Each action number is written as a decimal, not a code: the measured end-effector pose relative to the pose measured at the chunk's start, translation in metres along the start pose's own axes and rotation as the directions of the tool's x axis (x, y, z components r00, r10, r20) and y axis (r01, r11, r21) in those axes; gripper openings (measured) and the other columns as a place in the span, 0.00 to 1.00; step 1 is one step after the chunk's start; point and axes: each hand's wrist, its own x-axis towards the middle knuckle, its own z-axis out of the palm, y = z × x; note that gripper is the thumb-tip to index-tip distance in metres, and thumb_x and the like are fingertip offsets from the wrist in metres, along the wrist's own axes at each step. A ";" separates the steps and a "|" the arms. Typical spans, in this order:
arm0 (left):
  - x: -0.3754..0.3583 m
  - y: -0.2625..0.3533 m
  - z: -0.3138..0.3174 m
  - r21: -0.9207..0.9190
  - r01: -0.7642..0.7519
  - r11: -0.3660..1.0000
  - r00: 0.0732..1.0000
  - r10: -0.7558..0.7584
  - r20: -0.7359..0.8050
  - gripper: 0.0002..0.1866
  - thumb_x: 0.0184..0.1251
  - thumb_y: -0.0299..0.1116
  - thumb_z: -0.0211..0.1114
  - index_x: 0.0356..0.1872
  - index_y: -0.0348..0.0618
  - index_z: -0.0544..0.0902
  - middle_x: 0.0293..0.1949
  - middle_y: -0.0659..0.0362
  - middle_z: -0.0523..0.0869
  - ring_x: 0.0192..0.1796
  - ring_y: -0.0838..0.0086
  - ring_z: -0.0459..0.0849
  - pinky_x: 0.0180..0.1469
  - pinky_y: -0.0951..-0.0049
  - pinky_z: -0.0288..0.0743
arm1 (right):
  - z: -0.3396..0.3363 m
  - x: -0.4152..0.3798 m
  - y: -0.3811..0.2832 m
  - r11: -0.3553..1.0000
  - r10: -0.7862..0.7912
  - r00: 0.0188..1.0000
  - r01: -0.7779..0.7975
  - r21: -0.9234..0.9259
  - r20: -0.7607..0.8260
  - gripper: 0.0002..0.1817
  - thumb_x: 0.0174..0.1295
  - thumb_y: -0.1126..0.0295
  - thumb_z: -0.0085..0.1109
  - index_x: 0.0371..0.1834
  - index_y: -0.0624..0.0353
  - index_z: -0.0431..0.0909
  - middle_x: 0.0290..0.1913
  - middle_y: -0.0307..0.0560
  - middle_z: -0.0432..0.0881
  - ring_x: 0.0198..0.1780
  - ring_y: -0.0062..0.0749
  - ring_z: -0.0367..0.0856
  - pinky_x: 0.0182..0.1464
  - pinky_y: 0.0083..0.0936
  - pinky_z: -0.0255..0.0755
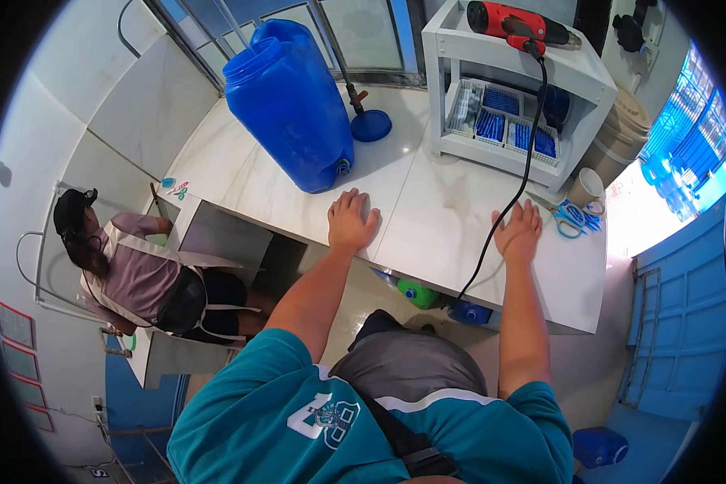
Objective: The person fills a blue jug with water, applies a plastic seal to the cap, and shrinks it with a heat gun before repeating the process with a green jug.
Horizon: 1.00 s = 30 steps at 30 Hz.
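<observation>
My left hand [352, 219] rests flat at the front edge of the white marble-look counter [403, 173], fingers spread, holding nothing. Just beyond it stands a large blue plastic jug [286, 113] with an open mouth at its top. A round blue cap or disc [371, 125] lies at the jug's right. My right hand [518, 231] also lies on the counter with fingers stretched out and nothing in it. A black cord [508, 206] hangs past that hand's fingers, appearing to touch or cross them. Blue-handled scissors [571, 219] lie to the right of it.
A white shelf unit [440, 89] bears a red heat gun [508, 22] and baskets of blue packets [492, 125]. A paper cup [586, 187] and a lidded bucket [617, 133] stand right. Another person [149, 258] works at the left. Containers, one green [417, 293], sit under the counter.
</observation>
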 end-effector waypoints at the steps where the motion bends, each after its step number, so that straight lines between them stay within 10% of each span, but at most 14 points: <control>1: 0.000 0.000 0.000 0.001 0.002 1.000 1.000 -0.002 0.003 0.28 0.65 0.49 0.65 0.64 0.49 0.80 0.72 0.52 0.74 0.75 0.55 0.67 0.77 0.51 0.56 | 0.000 0.000 0.000 1.000 -0.001 1.000 0.001 -0.001 -0.002 0.35 0.67 0.48 0.56 0.73 0.55 0.70 0.78 0.55 0.65 0.81 0.50 0.55 0.82 0.48 0.45; 30: 0.000 0.000 -0.001 -0.004 0.015 1.000 0.999 -0.015 0.036 0.29 0.66 0.51 0.64 0.65 0.48 0.79 0.73 0.52 0.73 0.78 0.56 0.64 0.79 0.51 0.52 | 0.002 0.000 0.001 0.999 -0.021 0.999 0.021 -0.025 -0.025 0.34 0.67 0.49 0.56 0.73 0.54 0.71 0.76 0.55 0.67 0.80 0.50 0.57 0.81 0.48 0.47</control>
